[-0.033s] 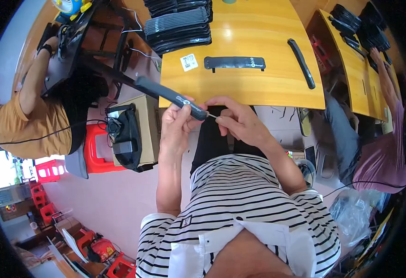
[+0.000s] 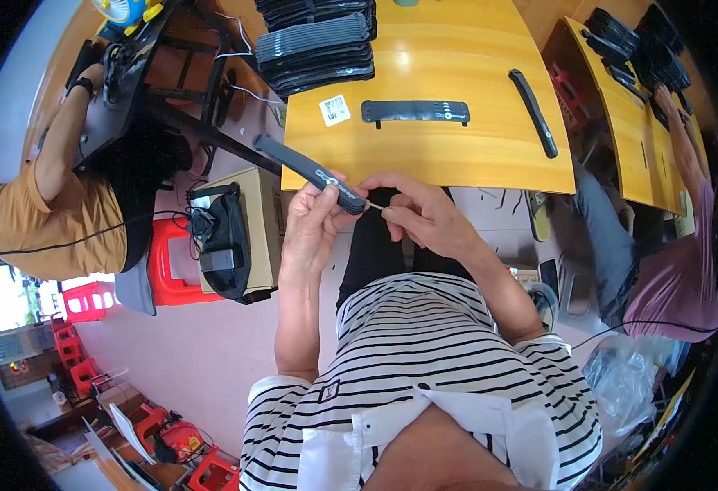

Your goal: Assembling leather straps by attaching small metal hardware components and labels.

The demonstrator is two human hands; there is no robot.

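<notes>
My left hand (image 2: 308,225) is closed round a black strap (image 2: 298,166) with white print, near its right end, just in front of the table edge. The strap's other end sticks out up and to the left. My right hand (image 2: 433,219) pinches a thin pale metal-looking rod (image 2: 375,206) between thumb and forefinger. The rod's tip meets the strap's end; how it sits there is too small to tell. Another black strap (image 2: 412,111) lies flat on the yellow wooden table (image 2: 424,159). A third dark strap (image 2: 532,113) rests slantwise on the right.
A thick stack of black straps (image 2: 316,53) stands at the table's back left, near a white printed label (image 2: 334,110). Left of me are a cardboard box (image 2: 265,225) with a black bag (image 2: 232,237) and a red stool (image 2: 171,262). Co-workers sit on both sides.
The strap's free end has swung slightly to the right, and its blur has gone. Both hands keep their grip in nearly the same place.
</notes>
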